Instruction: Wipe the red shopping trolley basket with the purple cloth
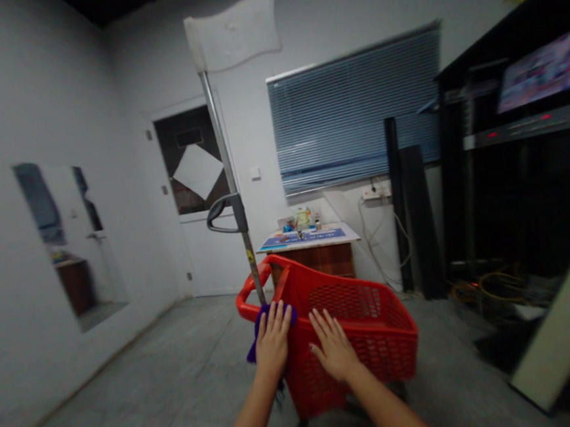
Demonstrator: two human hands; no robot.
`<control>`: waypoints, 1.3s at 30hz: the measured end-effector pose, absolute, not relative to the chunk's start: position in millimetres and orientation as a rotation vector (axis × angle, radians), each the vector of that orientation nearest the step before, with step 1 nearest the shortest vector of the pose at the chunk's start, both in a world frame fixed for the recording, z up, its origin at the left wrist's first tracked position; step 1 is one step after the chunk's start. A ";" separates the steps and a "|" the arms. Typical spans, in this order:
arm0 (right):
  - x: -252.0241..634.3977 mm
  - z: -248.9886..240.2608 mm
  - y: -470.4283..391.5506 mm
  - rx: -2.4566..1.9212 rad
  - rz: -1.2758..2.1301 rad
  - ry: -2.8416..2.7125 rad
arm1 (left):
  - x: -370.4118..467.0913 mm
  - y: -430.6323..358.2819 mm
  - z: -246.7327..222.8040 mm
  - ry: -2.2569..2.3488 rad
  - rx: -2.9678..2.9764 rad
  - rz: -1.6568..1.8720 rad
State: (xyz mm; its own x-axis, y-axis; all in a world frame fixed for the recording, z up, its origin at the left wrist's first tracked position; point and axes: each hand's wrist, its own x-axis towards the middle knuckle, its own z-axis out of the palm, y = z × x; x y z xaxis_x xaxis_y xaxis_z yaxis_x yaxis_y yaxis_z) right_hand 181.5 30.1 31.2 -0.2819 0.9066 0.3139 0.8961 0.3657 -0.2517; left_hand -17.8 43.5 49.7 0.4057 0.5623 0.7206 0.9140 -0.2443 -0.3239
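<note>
A red plastic shopping cart (355,353) with perforated sides stands in front of me. My left hand (274,338) lies over a purple cloth (253,351) beside the cart's handle end, fingers stretched out and palm down; whether it presses on the cloth is hidden. My right hand (333,344) is spread over the near side of the cart, holding nothing; I cannot tell if it touches the plastic. A metal pole (219,133) with a grey grip and a white flag-shaped panel (239,36) rises behind the cloth at the cart's handle.
Behind the cart is a small wooden table (313,262) with items on top. A white door (214,258) and a wall mirror (78,256) are at the left. On the right stand a black rack (515,195) with a screen, loose cables and a leaning pale panel (560,323).
</note>
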 end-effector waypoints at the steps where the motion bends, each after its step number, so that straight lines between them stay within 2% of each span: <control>1: 180.2 28.9 30.2 -1.572 0.017 -2.219 | -20.2 42.6 50.5 -1.275 -1.922 -0.611; 12: 179.7 26.2 29.3 -1.596 -0.014 -2.198 | -2.9 43.2 44.3 -1.096 -2.033 -0.535; 19: 179.7 13.5 35.7 -1.546 -0.102 -2.193 | -17.3 37.6 50.3 -1.291 -1.894 -0.607; 28: 182.4 23.4 31.2 -1.550 -0.031 -2.231 | 1.1 46.0 44.9 -1.147 -2.027 -0.571; 34: 193.1 26.5 27.5 -1.512 -0.007 -2.274 | -14.8 39.9 58.3 -1.229 -2.066 -0.580; 39: 198.7 22.4 22.0 -1.566 -0.009 -2.243 | 1.5 39.6 51.8 -1.275 -2.065 -0.629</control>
